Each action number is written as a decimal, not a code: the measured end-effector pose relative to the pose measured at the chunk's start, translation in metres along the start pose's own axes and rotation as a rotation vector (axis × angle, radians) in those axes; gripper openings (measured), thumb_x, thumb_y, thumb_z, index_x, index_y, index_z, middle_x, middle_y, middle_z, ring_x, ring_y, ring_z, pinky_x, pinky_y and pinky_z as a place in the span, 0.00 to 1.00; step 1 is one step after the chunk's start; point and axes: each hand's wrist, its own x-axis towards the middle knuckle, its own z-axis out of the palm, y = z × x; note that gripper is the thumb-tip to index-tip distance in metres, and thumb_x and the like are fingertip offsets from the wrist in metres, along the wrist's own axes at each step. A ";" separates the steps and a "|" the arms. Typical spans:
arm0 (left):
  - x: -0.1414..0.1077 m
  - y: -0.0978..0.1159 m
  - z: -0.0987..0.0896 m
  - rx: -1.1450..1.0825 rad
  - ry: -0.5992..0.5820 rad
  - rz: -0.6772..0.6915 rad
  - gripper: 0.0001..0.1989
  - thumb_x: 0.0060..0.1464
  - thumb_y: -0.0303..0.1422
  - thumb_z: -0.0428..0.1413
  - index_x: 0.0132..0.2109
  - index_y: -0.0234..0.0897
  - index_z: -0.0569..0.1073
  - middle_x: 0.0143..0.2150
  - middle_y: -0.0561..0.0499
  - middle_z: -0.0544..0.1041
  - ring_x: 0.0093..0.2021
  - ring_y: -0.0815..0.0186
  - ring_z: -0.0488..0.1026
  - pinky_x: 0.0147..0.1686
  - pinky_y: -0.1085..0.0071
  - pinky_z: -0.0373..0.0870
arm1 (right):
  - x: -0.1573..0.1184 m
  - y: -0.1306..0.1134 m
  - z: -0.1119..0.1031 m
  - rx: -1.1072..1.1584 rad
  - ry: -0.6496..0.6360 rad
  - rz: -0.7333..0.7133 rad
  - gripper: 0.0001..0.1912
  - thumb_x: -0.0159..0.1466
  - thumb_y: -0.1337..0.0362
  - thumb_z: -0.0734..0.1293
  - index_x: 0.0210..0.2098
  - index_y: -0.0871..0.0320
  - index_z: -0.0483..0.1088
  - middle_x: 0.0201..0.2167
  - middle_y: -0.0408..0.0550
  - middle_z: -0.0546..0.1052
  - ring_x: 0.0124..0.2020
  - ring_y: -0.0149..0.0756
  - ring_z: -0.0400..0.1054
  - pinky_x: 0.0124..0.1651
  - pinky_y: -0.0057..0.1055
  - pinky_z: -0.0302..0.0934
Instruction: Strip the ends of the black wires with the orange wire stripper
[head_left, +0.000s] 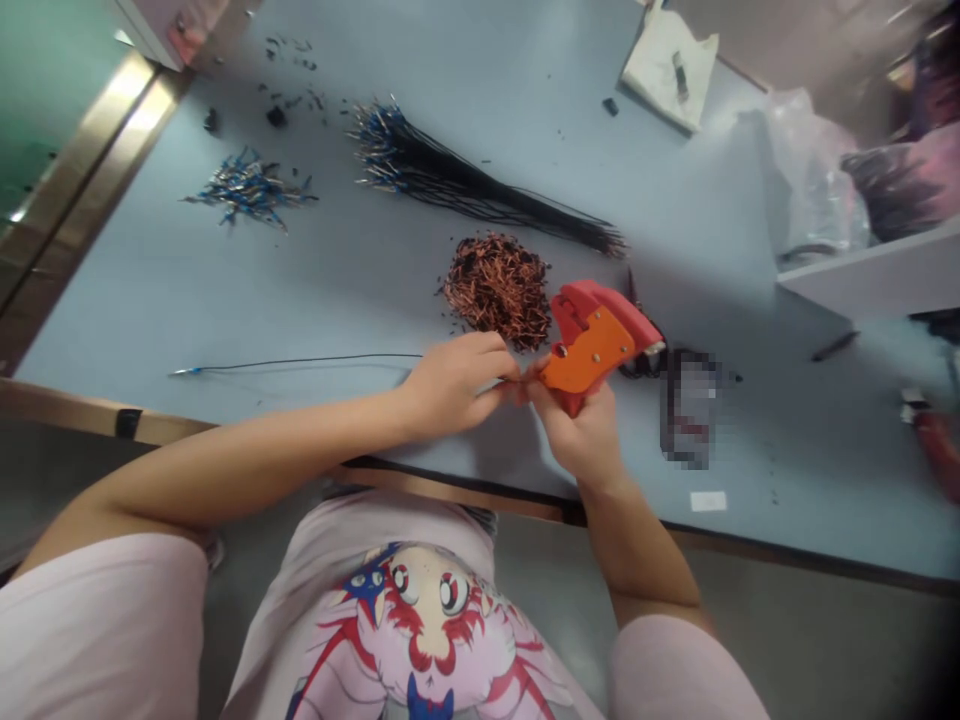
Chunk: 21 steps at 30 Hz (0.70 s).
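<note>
My left hand (pixel 465 385) pinches a thin black wire (pixel 315 359) near its right end. The wire trails left across the table to a blue and silver terminal (pixel 187 371). My right hand (pixel 581 430) is wrapped round an orange and red wire stripper (pixel 592 345), its red head pointing away from me. The fingertips of both hands meet just left of the tool, and they hide the wire's end. Right behind them lies a pile of copper-coloured and black wire scraps (pixel 496 290).
A bundle of black wires (pixel 480 190) with blue terminals lies at the back. Loose blue terminals (pixel 251 190) are heaped at left, near black bits (pixel 276 117). To the right are a blurred-out object (pixel 688 408), a white label (pixel 708 501) and red-handled pliers (pixel 934 440).
</note>
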 end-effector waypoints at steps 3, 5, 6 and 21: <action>0.000 -0.003 0.002 -0.118 0.010 -0.055 0.05 0.61 0.25 0.55 0.40 0.36 0.75 0.36 0.50 0.76 0.36 0.67 0.72 0.36 0.72 0.67 | -0.001 -0.001 0.002 -0.136 0.023 -0.090 0.01 0.64 0.65 0.67 0.35 0.56 0.71 0.28 0.44 0.75 0.30 0.36 0.71 0.37 0.35 0.67; 0.000 -0.003 0.002 -0.162 0.009 -0.080 0.05 0.61 0.24 0.54 0.41 0.35 0.74 0.35 0.51 0.76 0.34 0.68 0.72 0.35 0.72 0.67 | -0.002 -0.002 0.003 -0.191 0.031 -0.119 0.01 0.64 0.65 0.67 0.35 0.55 0.71 0.29 0.46 0.76 0.31 0.38 0.72 0.38 0.36 0.67; 0.001 -0.002 0.001 -0.160 -0.006 -0.097 0.04 0.61 0.25 0.54 0.40 0.35 0.74 0.35 0.51 0.75 0.34 0.68 0.71 0.34 0.72 0.66 | -0.002 -0.001 0.003 -0.204 0.039 -0.117 0.01 0.64 0.64 0.67 0.35 0.55 0.71 0.30 0.47 0.76 0.31 0.39 0.72 0.38 0.37 0.68; 0.011 -0.005 -0.018 -0.029 0.185 -0.195 0.04 0.58 0.28 0.54 0.36 0.37 0.74 0.31 0.53 0.77 0.27 0.70 0.67 0.30 0.72 0.63 | 0.008 -0.006 -0.013 0.241 -0.124 0.162 0.10 0.61 0.59 0.73 0.37 0.56 0.71 0.32 0.46 0.75 0.33 0.38 0.71 0.43 0.40 0.70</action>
